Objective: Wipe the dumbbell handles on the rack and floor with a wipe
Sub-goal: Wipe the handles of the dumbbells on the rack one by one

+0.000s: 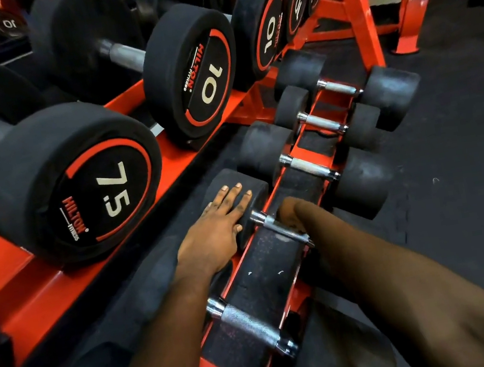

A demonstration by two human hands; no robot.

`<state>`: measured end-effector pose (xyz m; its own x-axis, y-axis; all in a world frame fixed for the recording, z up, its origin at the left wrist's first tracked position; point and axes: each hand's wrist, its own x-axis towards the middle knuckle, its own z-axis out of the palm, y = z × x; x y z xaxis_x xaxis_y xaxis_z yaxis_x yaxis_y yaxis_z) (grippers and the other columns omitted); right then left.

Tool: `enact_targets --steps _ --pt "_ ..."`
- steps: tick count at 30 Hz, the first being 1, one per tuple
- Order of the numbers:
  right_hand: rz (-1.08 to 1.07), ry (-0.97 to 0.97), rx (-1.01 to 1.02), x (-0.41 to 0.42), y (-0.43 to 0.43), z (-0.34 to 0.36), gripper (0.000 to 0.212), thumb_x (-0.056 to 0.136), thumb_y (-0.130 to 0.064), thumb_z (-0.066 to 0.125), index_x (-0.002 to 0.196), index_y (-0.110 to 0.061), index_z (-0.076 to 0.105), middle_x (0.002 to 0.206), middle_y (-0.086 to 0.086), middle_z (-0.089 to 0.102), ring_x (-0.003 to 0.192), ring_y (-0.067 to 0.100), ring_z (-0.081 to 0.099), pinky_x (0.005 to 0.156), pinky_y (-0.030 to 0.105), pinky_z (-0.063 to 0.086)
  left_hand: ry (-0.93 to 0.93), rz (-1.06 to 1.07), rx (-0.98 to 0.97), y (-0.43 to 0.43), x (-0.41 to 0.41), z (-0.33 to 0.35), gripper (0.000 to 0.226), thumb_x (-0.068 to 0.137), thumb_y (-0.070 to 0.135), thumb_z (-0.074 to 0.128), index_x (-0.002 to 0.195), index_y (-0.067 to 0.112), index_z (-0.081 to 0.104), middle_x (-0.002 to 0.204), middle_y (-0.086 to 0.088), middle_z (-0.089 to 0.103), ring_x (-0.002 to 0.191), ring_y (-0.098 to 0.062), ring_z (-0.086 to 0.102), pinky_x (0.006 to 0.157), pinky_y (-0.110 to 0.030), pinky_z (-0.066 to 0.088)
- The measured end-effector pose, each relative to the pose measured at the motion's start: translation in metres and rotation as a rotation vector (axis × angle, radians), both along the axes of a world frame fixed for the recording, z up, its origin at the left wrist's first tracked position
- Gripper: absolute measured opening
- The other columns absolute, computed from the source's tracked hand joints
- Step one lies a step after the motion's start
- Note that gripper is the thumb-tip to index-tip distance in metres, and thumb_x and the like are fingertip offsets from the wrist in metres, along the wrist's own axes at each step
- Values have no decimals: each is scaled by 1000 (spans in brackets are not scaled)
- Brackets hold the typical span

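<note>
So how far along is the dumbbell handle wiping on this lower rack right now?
Nothing shows as finished; wiped handles look no different. In hand: the left hand lies flat on the black rubber head of one small dumbbell while the right hand closes around its knurled chrome handle. No wipe is visible. Possibly left: the nearest chrome handle, three handles beyond, and the large 7.5 and 10 dumbbells above.

Your single head camera looks steeply down, close above the red rack (185, 157), angled along its lower tier.
</note>
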<state>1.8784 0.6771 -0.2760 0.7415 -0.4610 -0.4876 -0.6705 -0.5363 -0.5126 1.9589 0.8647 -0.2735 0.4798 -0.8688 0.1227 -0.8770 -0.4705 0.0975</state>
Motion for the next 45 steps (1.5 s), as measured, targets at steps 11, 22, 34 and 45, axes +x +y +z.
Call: enact_targets --steps 11,22,34,45 --pt "-169 -129 -529 -35 38 -6 24 90 -14 50 108 -9 66 112 15 67 105 34 65 84 36 50 3 -2 -21 1 2 -4 74 103 20 47 161 37 4 168 16 -7 153 -5 -13 127 -33 10" --pt "236 -295 -709 -54 70 -23 46 95 -4 38 141 -2 39 142 18 44 130 31 44 96 36 45 -33 -4 -20 -2 5 -8 76 101 21 49 160 37 5 169 14 -3 155 -8 -8 126 -37 18" --pt "539 -155 -785 -62 61 -28 47 103 -13 29 147 3 33 159 23 13 147 38 14 118 43 24 -35 -6 -17 0 3 -6 74 102 21 48 161 35 6 169 13 -3 155 -9 -8 126 -37 16" --pt "824 68 -942 -80 50 -8 29 98 -15 42 111 -15 69 115 4 67 107 28 60 80 34 50 -39 -14 -6 -1 5 -7 75 101 22 50 161 34 7 169 12 -2 155 -11 -7 126 -40 19"
